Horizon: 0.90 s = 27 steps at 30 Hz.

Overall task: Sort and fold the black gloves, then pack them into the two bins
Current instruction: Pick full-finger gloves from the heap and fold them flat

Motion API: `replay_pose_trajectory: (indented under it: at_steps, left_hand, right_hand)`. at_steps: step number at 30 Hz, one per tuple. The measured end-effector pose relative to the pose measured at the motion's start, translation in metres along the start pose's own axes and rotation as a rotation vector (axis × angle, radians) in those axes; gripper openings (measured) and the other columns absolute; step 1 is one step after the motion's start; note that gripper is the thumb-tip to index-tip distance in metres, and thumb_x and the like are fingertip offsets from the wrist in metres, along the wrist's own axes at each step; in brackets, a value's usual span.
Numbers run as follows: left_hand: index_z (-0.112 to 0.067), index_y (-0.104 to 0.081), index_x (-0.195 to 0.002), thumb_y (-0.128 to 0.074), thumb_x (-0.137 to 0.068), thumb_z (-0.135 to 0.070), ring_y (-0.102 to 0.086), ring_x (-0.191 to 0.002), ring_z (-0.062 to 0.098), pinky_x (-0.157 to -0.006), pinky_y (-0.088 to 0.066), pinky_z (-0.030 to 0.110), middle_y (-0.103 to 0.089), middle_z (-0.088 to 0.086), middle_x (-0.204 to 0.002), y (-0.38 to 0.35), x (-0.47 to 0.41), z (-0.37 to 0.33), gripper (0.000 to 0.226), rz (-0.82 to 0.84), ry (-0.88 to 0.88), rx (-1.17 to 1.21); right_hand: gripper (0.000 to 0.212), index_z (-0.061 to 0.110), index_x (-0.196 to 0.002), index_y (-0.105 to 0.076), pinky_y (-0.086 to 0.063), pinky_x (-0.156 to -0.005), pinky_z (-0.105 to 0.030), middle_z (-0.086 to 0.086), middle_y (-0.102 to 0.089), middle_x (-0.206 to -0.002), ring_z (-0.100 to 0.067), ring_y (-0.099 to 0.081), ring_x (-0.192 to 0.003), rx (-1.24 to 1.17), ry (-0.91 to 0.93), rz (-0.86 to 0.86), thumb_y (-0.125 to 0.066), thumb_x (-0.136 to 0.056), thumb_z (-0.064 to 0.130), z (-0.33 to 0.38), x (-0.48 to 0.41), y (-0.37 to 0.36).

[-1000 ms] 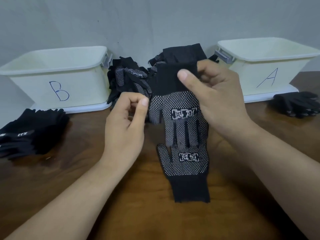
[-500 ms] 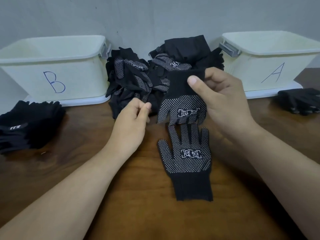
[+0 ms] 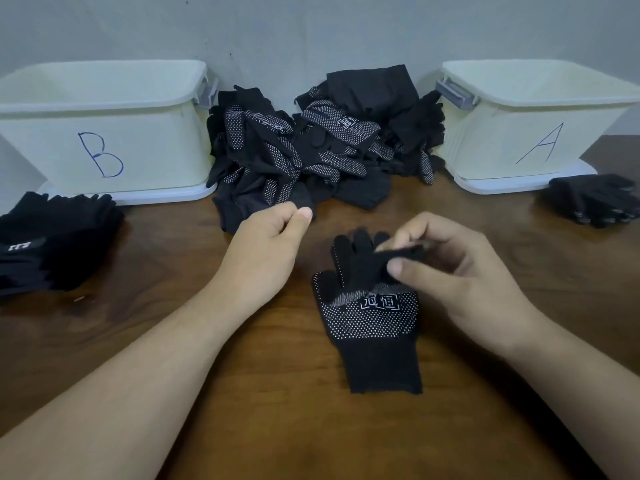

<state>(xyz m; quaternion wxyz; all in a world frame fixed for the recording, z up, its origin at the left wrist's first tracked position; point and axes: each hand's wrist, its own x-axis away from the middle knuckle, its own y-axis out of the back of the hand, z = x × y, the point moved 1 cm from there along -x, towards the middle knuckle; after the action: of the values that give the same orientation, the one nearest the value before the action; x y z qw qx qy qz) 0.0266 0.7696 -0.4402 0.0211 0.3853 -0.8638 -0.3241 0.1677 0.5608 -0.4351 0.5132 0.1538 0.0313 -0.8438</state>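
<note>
Right hand: I am pinching a fold of the upper glove between thumb and forefinger, the other fingers curling loosely behind. This glove is lying plain side up over the finger end of the dotted glove, with a strip of its own dotted face peeking out at its near edge.

The dotted glove is lying flat on the table in front of me, white-dotted palm up, cuff pointing toward me. It is showing a white label of two boxed Chinese characters. I cannot read them with certainty.

Left hand: fingers curling in, thumb tip pressing against the forefinger, right at the near edge of the glove pile. I cannot tell whether any cloth is caught between them.

The pile is sitting against the wall between the two pale bins. Left bin is carrying a handwritten blue "B", right bin a handwritten "A".

A stack of gloves is lying in front of bin B with a white mark too small to read. A smaller stack is lying beside bin A.
</note>
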Motion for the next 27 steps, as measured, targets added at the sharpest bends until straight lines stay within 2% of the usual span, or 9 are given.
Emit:
replay_pose_trajectory:
  at_steps: [2, 4, 8, 12, 17, 20, 22, 24, 27]
  left_hand:
    - [-0.001, -0.048, -0.076, -0.048, -0.109, -0.047, -0.058, -0.071, 0.029, -0.073, -0.048, 0.046, -0.060, 0.015, -0.071, -0.002, 0.002, 0.001, 0.056, 0.022, -0.016, -0.018]
    - [-0.005, -0.053, -0.071, -0.047, -0.110, -0.046, -0.060, -0.065, 0.019, -0.070, -0.048, 0.036, -0.064, 0.005, -0.066, -0.005, 0.003, 0.003, 0.057, 0.031, -0.025, -0.033]
    - [-0.018, -0.061, -0.083, -0.046, -0.110, -0.028, -0.063, -0.076, 0.004, -0.068, -0.042, 0.015, -0.071, -0.014, -0.082, -0.006, 0.004, 0.005, 0.033, 0.026, -0.021, -0.002]
    - [-0.032, -0.062, -0.097, -0.054, -0.102, -0.018, -0.068, -0.092, 0.006, -0.088, -0.052, 0.029, -0.072, -0.012, -0.096, -0.007, 0.004, 0.010, 0.017, 0.028, 0.011, 0.089]
    - [-0.035, -0.060, -0.107, -0.060, -0.101, -0.019, -0.062, -0.089, 0.009, -0.080, -0.051, 0.026, -0.067, -0.007, -0.097, -0.011, 0.008, 0.007, 0.017, 0.067, -0.038, -0.004]
    - [-0.039, -0.056, -0.112, -0.064, -0.098, -0.021, -0.062, -0.093, 0.011, -0.082, -0.051, 0.029, -0.066, -0.011, -0.100, -0.012, 0.011, 0.005, 0.025, 0.148, -0.089, -0.057]
    - [-0.042, -0.052, -0.118, -0.069, -0.095, -0.028, -0.059, -0.105, 0.005, -0.091, -0.051, 0.034, -0.064, -0.017, -0.105, -0.013, 0.014, 0.005, 0.032, 0.193, -0.121, -0.098]
    - [-0.045, -0.049, -0.125, -0.073, -0.090, -0.039, -0.054, -0.115, 0.001, -0.102, -0.048, 0.039, -0.060, -0.022, -0.110, -0.015, 0.017, 0.005, 0.043, 0.214, -0.148, -0.163]
    - [-0.050, -0.042, -0.136, -0.075, -0.084, -0.056, -0.050, -0.113, 0.001, -0.100, -0.047, 0.034, -0.053, -0.029, -0.117, -0.018, 0.019, 0.003, 0.062, 0.245, -0.138, -0.257]
  right_hand:
    - [0.019, 0.011, -0.104, -0.066, -0.055, -0.093, -0.030, -0.005, -0.079, -0.112, -0.018, -0.074, -0.107, 0.128, -0.001, 0.132, -0.074, -0.095, -0.002, 0.002, 0.017, 0.001]
    - [0.036, 0.015, -0.117, -0.069, -0.056, -0.099, -0.036, 0.001, -0.077, -0.121, -0.022, -0.072, -0.117, 0.322, 0.000, 0.262, -0.072, -0.094, -0.012, 0.003, 0.027, 0.002]
    - [0.055, 0.028, -0.129, -0.073, -0.046, -0.110, -0.034, 0.017, -0.066, -0.138, -0.012, -0.061, -0.133, 0.628, 0.059, 0.474, -0.072, -0.085, -0.007, 0.002, 0.029, 0.001]
    - [0.040, 0.025, -0.131, -0.076, -0.047, -0.113, -0.031, 0.020, -0.067, -0.137, -0.006, -0.060, -0.134, 0.700, 0.111, 0.446, -0.065, -0.101, 0.000, 0.000, 0.018, 0.007]
    - [0.038, 0.027, -0.132, -0.076, -0.049, -0.112, -0.033, 0.019, -0.068, -0.139, 0.001, -0.059, -0.132, 0.886, 0.171, 0.455, -0.065, -0.099, 0.009, -0.006, -0.017, 0.026]
    - [0.039, 0.028, -0.125, -0.080, -0.053, -0.107, -0.034, 0.020, -0.070, -0.135, 0.003, -0.060, -0.129, 0.911, 0.172, 0.446, -0.065, -0.092, 0.015, -0.007, -0.028, 0.032]
    - [0.036, 0.029, -0.123, -0.080, -0.052, -0.107, -0.031, 0.020, -0.071, -0.134, 0.003, -0.062, -0.126, 0.920, 0.200, 0.429, -0.068, -0.091, 0.020, -0.008, -0.026, 0.031]
    - [0.036, 0.031, -0.127, -0.078, -0.050, -0.109, -0.027, 0.021, -0.069, -0.137, 0.004, -0.060, -0.127, 0.967, 0.216, 0.433, -0.067, -0.094, 0.027, -0.010, -0.021, 0.030]
    - [0.038, 0.032, -0.137, -0.072, -0.046, -0.113, -0.025, 0.019, -0.065, -0.144, 0.003, -0.055, -0.134, 1.019, 0.194, 0.451, -0.056, -0.104, 0.036, -0.013, -0.013, 0.028]
